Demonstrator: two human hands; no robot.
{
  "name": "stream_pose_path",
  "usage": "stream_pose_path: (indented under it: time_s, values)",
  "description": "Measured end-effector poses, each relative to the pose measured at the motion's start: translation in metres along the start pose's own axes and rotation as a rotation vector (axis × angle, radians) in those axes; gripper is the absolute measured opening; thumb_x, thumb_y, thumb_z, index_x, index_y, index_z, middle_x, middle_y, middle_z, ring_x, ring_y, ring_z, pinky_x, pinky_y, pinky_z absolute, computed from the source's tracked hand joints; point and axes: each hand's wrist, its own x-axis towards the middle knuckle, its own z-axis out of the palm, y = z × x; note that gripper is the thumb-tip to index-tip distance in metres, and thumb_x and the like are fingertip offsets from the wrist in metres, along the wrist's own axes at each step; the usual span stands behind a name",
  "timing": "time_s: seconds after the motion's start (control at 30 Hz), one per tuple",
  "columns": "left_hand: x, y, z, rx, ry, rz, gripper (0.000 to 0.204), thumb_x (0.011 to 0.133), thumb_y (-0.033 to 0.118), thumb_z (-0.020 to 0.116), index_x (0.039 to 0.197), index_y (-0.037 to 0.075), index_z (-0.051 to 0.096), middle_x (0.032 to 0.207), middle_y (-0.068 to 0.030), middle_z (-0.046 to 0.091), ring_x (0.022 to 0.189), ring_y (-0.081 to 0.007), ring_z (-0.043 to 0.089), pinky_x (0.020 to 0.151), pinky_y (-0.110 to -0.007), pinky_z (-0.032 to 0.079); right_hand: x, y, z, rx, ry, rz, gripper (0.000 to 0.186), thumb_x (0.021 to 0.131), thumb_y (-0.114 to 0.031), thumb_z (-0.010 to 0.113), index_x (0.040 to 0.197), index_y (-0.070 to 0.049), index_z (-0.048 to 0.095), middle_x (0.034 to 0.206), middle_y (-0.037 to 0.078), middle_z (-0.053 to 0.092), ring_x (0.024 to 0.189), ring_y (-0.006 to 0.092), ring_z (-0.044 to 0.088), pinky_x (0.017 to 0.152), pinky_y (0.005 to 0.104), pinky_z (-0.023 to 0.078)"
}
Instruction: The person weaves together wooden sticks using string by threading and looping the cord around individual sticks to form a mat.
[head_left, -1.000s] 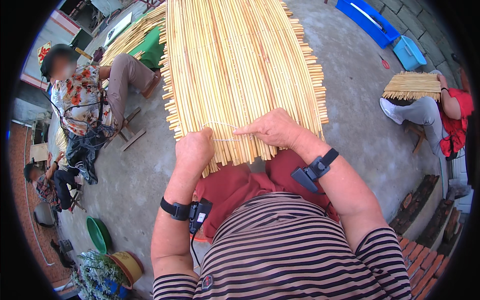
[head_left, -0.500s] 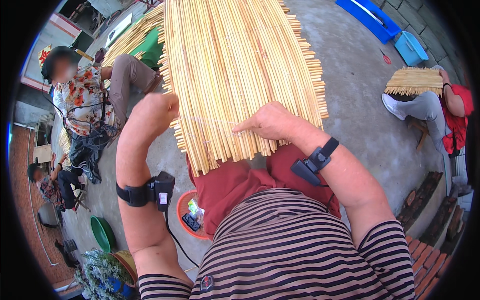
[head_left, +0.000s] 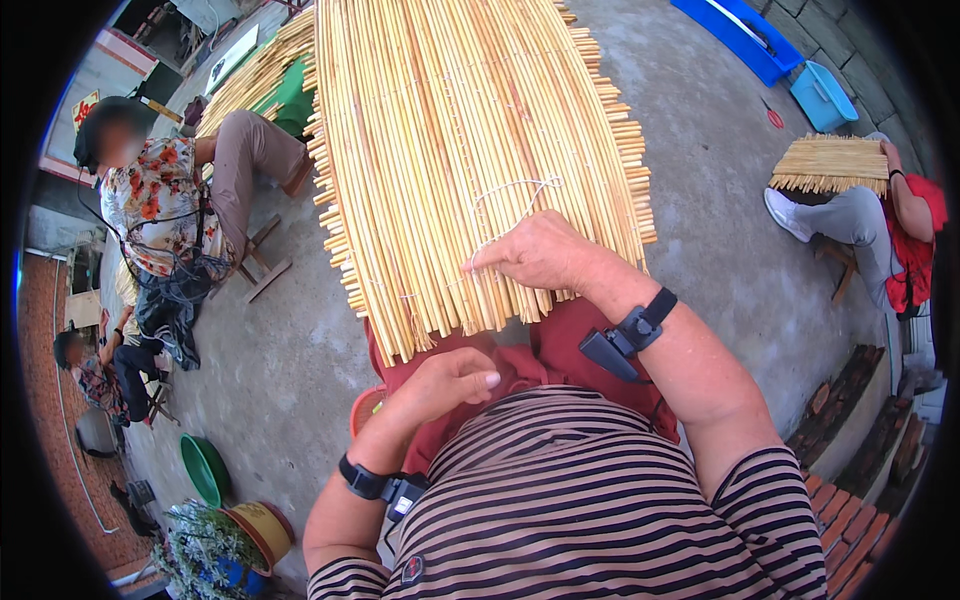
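A mat of straw-coloured reed stalks point(head_left: 430, 130) stretches away from my lap, its stalks bound by rows of stitching. Near its close edge, my right hand point(head_left: 540, 252) rests on the stalks with thumb and forefinger pinched at a white string point(head_left: 515, 187). The string runs up from those fingertips and lies in a loose loop over the mat. My left hand point(head_left: 450, 385) is just below the mat's near edge, above my lap. Its fingers are curled in toward the thumb, and what they hold, if anything, is hidden.
On the left, a person in a flowered shirt point(head_left: 155, 205) sits near a pile of reeds point(head_left: 275, 65); another sits farther back. At right, a person in red point(head_left: 915, 205) holds a smaller reed mat point(head_left: 830, 160). An orange basket point(head_left: 365, 408) stands by my left leg.
My left hand has come down from the mat's left side to above my lap. The string, stretched between both hands before, now lies looped on the mat. The right hand stays nearly in place.
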Motion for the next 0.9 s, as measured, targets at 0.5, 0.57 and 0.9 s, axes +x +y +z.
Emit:
stream_pose_path:
  time_s: [0.5, 0.57, 0.9]
  values:
    - [0.07, -0.029, 0.025, -0.876, 0.264, 0.466, 0.05, 0.086, 0.021, 0.068, 0.128, 0.007, 0.046, 0.125, -0.0075, 0.055, 0.116, -0.0285, 0.051, 0.094, -0.05, 0.045, 0.002, 0.006, 0.007, -0.021, 0.053, 0.018, 0.036, 0.079, -0.023, 0.051, 0.109, -0.034, 0.067, 0.073, 0.012, 0.066, 0.066, 0.032, 0.063, 0.064, 0.0453, 0.05]
    - [0.073, -0.026, 0.027, -0.869, 0.316, 0.522, 0.047, 0.087, 0.016, 0.066, 0.128, 0.006, 0.046, 0.123, -0.0081, 0.056, 0.114, -0.0275, 0.054, 0.092, -0.049, 0.047, 0.002, 0.009, 0.01, -0.048, 0.085, -0.016, 0.035, 0.079, -0.023, 0.053, 0.11, -0.033, 0.068, 0.068, 0.011, 0.064, 0.061, 0.0286, 0.062, 0.061, 0.0418, 0.049]
    - [0.06, -0.014, 0.025, -0.846, 0.388, 0.512, 0.04, 0.088, 0.006, 0.06, 0.126, 0.004, 0.047, 0.118, -0.0087, 0.058, 0.104, -0.022, 0.06, 0.088, -0.044, 0.052, -0.003, 0.003, 0.025, 0.143, 0.303, -0.016, 0.019, 0.082, -0.018, 0.058, 0.097, -0.017, 0.069, 0.076, 0.007, 0.067, 0.067, 0.0229, 0.065, 0.061, 0.0332, 0.051]
